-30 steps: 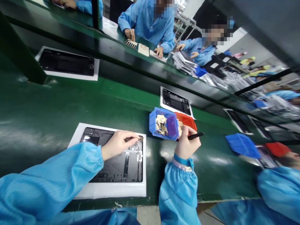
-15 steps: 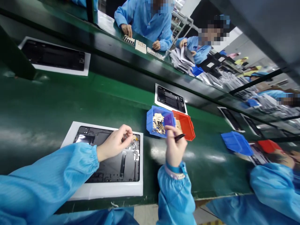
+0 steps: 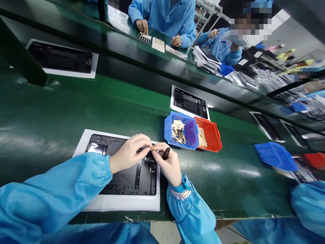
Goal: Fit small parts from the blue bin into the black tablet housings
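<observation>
A black device panel (image 3: pixel 122 173) lies on a white sheet (image 3: pixel 122 203) on the green belt in front of me. My left hand (image 3: pixel 129 154) is closed in a pinch above the panel's upper right corner. My right hand (image 3: pixel 169 162) meets it there, fingers closed round a black pen-like tool (image 3: pixel 166 153) and pinching a tiny yellowish part (image 3: pixel 152 148) together with my left fingertips. A blue bin (image 3: pixel 181 130) of small gold parts and a red bin (image 3: pixel 209 134) stand just right of my hands.
More panels on white sheets (image 3: pixel 61 59) (image 3: pixel 190 101) lie further along the belt. Another blue bin (image 3: pixel 275 156) sits at the right near a co-worker's blue sleeve (image 3: pixel 308 210). Across the belt, people in blue coats handle parts and stacked sheets.
My right hand has left the bins and moved left to join my left hand over the panel's corner, still holding the black tool. The left hand has stayed put.
</observation>
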Demonstrator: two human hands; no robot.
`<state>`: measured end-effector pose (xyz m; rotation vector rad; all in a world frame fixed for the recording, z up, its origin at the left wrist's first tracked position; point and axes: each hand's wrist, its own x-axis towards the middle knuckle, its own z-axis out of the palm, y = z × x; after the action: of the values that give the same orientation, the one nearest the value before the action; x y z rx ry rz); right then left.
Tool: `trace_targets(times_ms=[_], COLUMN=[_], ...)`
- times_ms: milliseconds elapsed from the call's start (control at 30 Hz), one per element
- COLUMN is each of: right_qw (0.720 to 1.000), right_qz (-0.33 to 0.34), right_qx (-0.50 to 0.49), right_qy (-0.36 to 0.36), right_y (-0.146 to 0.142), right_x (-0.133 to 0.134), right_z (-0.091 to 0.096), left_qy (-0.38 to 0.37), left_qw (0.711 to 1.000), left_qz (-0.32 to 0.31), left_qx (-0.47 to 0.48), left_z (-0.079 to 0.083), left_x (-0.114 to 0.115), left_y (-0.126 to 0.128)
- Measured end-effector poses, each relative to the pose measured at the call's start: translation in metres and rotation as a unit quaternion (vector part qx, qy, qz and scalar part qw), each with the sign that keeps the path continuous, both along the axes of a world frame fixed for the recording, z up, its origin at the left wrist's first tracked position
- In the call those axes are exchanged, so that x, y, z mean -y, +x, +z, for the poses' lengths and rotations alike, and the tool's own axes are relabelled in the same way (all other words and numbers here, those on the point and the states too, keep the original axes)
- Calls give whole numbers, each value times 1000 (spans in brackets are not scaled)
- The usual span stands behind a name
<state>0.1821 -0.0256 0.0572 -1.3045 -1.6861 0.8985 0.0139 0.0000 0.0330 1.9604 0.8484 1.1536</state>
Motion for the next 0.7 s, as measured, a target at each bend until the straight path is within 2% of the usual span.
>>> trace_targets(times_ms=[133, 333, 433, 500, 567, 633, 700], right_qw=[999, 995, 994, 994, 995, 997, 995], right_qz=[-10, -22, -22, -23, -27, -40, -33], right_qx=[33, 71, 77, 80, 67, 17, -79], right_qy=[42, 71, 70, 68, 67, 64, 44], right_y=[-2, -2, -3, -5, -4, 1, 10], right_x=[3, 4, 3, 4, 5, 6, 8], right_z=[0, -1, -2, -2, -1, 1, 2], left_qy=[76, 119, 117, 76, -1, -78, -112], left_qw=[996, 989, 988, 992, 995, 989, 983], left_qz=[49, 62, 66, 76, 98, 124, 138], left_qx=[-28, -66, -78, -70, -36, 10, 48], left_z=[0, -3, -2, -1, -1, 1, 7], left_x=[-1, -3, -2, -2, -3, -6, -10], left_y=[-2, -4, -2, -1, -2, -4, -6])
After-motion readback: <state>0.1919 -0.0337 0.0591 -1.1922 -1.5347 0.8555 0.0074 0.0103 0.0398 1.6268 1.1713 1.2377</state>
